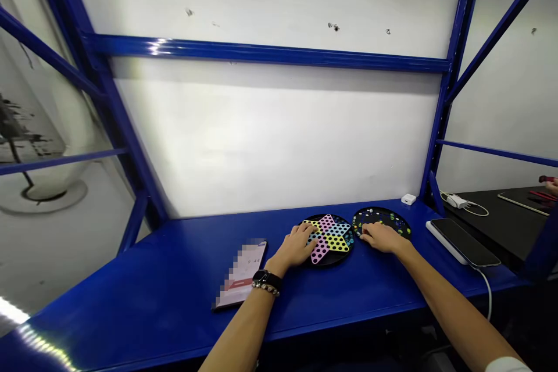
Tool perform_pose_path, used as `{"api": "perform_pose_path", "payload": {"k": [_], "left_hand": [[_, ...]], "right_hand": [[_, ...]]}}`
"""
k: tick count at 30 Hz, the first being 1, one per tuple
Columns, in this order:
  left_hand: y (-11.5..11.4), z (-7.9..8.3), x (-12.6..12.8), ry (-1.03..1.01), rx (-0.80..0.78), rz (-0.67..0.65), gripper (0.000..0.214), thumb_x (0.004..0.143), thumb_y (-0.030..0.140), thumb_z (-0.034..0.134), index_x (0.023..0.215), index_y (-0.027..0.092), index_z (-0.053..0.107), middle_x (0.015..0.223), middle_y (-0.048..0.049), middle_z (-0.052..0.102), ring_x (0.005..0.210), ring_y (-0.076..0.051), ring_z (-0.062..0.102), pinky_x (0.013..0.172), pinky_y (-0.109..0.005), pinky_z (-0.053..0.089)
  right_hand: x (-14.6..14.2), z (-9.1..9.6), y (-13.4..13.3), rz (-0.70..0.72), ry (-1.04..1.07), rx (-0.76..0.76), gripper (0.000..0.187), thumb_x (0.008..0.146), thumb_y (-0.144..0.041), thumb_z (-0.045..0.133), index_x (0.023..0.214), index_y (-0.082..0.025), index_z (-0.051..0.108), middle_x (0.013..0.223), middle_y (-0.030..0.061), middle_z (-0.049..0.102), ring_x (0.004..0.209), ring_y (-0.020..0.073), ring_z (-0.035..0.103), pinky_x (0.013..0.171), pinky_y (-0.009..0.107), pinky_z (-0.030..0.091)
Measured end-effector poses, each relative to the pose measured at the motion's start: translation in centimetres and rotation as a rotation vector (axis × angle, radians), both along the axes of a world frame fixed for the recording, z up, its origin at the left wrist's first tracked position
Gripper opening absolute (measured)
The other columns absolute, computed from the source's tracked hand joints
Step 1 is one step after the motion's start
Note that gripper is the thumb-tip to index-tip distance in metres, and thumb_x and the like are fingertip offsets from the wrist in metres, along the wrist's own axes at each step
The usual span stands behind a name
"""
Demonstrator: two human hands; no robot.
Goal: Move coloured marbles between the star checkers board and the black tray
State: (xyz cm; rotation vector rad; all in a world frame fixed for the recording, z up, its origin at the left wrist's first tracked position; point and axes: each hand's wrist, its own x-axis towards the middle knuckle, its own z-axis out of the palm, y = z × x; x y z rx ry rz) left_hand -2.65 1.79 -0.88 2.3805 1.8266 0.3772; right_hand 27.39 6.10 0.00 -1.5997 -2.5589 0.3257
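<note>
A Chinese checkers board [335, 243] with a pink, yellow and light-blue star full of dark holes lies in a round black base. Across the left side of the star rests my left hand [297, 246], its fingers spread and nothing visibly held. To the right, a round black tray [403, 226] contains several small marbles [389, 216] in white, green, yellow and blue. My right hand [380, 237] is over the tray's near left part, fingers curled together and pointing down among the marbles. What sits between those fingertips is too small to make out.
A tablet [240, 276] lies left of the board. At right, a phone [464, 242] rests on a white box [449, 242] with a cable. A white charger [408, 199] is at the back. Blue shelf posts [440, 104] frame the blue tabletop [165, 285]. Another person's hand [553, 186] shows far right.
</note>
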Motion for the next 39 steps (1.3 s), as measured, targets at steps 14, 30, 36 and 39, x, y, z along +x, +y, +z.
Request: {"api": "perform_pose_path", "payload": {"k": [14, 30, 36, 39], "left_hand": [[-0.2, 0.2, 0.1, 0.018, -0.007, 0.006, 0.042, 0.097, 0.039, 0.039, 0.134, 0.026, 0.052, 0.146, -0.007, 0.048, 0.131, -0.03, 0.045, 0.104, -0.047, 0.045], [-0.1, 0.1, 0.0, 0.016, 0.003, 0.007, 0.044, 0.095, 0.035, 0.039, 0.136, 0.026, 0.053, 0.148, -0.0076, 0.047, 0.132, -0.03, 0.044, 0.103, -0.048, 0.046], [-0.3, 0.5, 0.0, 0.026, -0.025, -0.004, 0.045, 0.092, 0.03, 0.041, 0.136, 0.025, 0.052, 0.147, -0.0083, 0.048, 0.13, -0.03, 0.046, 0.103, -0.048, 0.046], [-0.3, 0.5, 0.1, 0.026, -0.023, -0.004, 0.047, 0.092, 0.029, 0.041, 0.138, 0.025, 0.051, 0.148, -0.0084, 0.047, 0.131, -0.031, 0.045, 0.101, -0.051, 0.047]], "right_hand": [[-7.7, 1.6, -4.1, 0.329, 0.103, 0.101, 0.029, 0.099, -0.043, 0.047, 0.098, -0.02, 0.065, 0.092, 0.0075, 0.072, 0.08, 0.0204, 0.064, 0.071, 0.028, 0.041], [-11.1, 0.8, -4.6, 0.437, 0.019, 0.253, 0.036, 0.101, -0.044, 0.042, 0.105, -0.019, 0.068, 0.102, 0.0098, 0.074, 0.086, 0.0215, 0.068, 0.074, 0.03, 0.046], [-12.2, -0.9, -4.8, 0.42, 0.165, 0.312, 0.027, 0.096, -0.039, 0.052, 0.091, -0.02, 0.069, 0.096, 0.0047, 0.073, 0.082, 0.0174, 0.064, 0.071, 0.027, 0.044], [-12.2, -1.5, -5.1, 0.434, 0.213, 0.335, 0.023, 0.096, -0.034, 0.05, 0.092, -0.019, 0.067, 0.1, 0.0045, 0.07, 0.084, 0.0164, 0.063, 0.073, 0.027, 0.044]]}}
